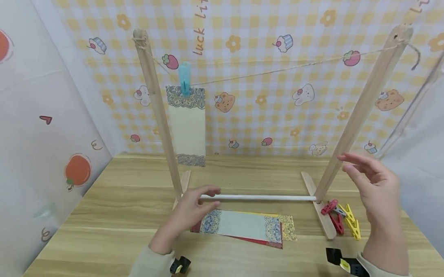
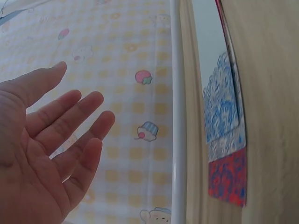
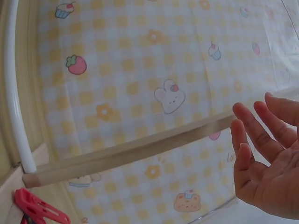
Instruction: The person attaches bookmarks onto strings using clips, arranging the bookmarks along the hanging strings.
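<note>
My left hand hovers by the left end of a stack of patterned paper cards, fingers loosely bent and holding nothing. The top card is pale blue with blue lace-print ends; red and yellow ones show beneath. Beside the right post, my right hand is raised with nothing in its grasp. Below it lie several clothespins, red and yellow, with a grey one partly covered. A cream card with grey-blue patterned ends hangs from the string, clipped by a light blue clothespin.
Two wooden posts on flat feet carry a sagging string tied at their tops. A white rod joins them low down, behind the cards. A yellow checked cloth hangs behind the wooden table.
</note>
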Motion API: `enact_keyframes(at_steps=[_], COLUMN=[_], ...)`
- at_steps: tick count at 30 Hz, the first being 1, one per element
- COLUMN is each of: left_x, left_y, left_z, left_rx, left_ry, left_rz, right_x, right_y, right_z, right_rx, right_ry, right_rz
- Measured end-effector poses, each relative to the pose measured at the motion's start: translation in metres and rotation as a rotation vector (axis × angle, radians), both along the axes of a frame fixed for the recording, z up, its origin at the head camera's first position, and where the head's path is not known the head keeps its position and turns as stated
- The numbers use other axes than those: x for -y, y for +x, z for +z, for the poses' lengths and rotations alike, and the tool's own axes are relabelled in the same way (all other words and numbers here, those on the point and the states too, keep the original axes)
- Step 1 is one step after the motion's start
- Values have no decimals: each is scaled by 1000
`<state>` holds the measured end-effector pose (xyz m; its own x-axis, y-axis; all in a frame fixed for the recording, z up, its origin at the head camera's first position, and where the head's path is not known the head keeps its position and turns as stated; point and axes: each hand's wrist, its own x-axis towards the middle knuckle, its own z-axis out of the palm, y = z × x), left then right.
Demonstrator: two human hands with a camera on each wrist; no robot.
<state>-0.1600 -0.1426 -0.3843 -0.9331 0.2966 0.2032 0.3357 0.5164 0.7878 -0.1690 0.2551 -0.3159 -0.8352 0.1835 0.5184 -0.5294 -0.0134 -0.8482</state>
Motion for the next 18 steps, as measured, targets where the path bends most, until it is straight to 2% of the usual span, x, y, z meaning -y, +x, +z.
enact_keyframes(at_steps=[3,7,12,18], left_x=[-5,-13,-21,-26], left_y=[1,-1,-5,-5], left_z=[-4,-9,-14,-16], left_rx=[9,17,41,21], left_ry=[-11,-48,-94,-200], left_rz=[-27,-87,-156,-162], right_x=[-10,-25,-43,-57], right_y=[0,-2,-7,-17], right_z=[-8,-17,-29,-52], right_rx=[73,175,375,568], right_ry=[-19,28,244,460], right_rz=[-18,-58,-146,-169])
